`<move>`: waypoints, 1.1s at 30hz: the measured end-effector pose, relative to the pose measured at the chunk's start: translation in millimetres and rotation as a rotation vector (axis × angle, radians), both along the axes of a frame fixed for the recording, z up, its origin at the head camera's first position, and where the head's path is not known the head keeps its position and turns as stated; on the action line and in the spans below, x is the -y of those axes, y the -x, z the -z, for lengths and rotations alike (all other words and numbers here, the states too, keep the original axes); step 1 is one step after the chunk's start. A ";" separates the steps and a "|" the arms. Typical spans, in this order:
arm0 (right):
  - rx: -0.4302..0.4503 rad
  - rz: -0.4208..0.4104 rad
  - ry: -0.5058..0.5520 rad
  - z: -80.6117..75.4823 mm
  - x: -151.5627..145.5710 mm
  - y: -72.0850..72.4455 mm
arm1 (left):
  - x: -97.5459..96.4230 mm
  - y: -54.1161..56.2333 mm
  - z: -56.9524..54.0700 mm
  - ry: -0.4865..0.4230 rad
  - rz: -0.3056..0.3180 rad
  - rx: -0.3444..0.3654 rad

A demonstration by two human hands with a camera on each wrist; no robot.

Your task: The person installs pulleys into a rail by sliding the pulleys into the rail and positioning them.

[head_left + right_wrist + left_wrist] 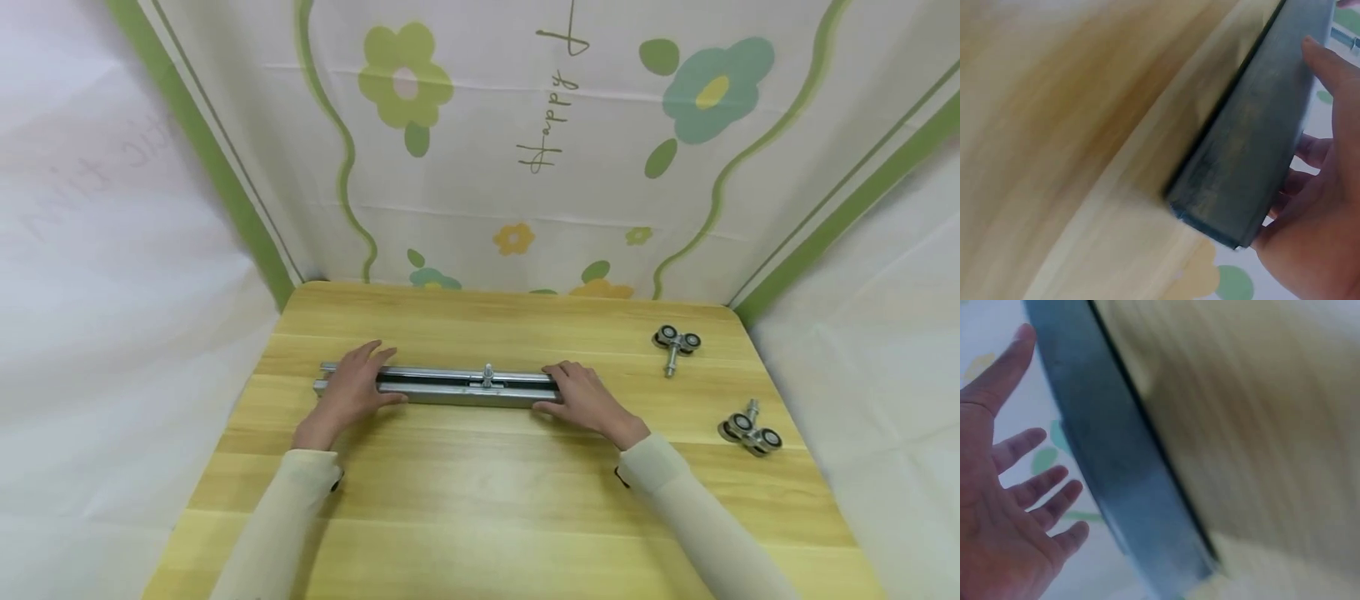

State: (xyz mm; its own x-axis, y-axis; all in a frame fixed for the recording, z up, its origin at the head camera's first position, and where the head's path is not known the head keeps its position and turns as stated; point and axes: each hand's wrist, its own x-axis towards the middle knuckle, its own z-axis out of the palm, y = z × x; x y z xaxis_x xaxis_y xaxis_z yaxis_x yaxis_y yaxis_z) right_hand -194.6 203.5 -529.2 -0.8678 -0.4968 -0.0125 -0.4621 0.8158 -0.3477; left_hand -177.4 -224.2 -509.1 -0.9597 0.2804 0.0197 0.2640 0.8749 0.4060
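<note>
A metal channel rail lies crosswise on the table, its slotted side facing up. A bolt sticks up from the slot, and most of what it belongs to is hidden inside the rail. My right hand grips the rail's right end, thumb on the near side and fingers on the far side. Near the left end, my left hand spans the rail with spread fingers. The left wrist view shows those fingers loosely extended, with the thumb tip at the rail's edge.
Two twin-wheel roller trolleys with threaded bolts lie on the right of the wooden table: one trolley farther back, another trolley closer. A flower-printed cloth hangs behind the table, with white cloth at both sides.
</note>
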 end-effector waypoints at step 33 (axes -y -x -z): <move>0.021 0.028 0.018 10.2 -8.6 -0.3 | -125.4 24.1 -24.4 -0.064 0.321 -0.016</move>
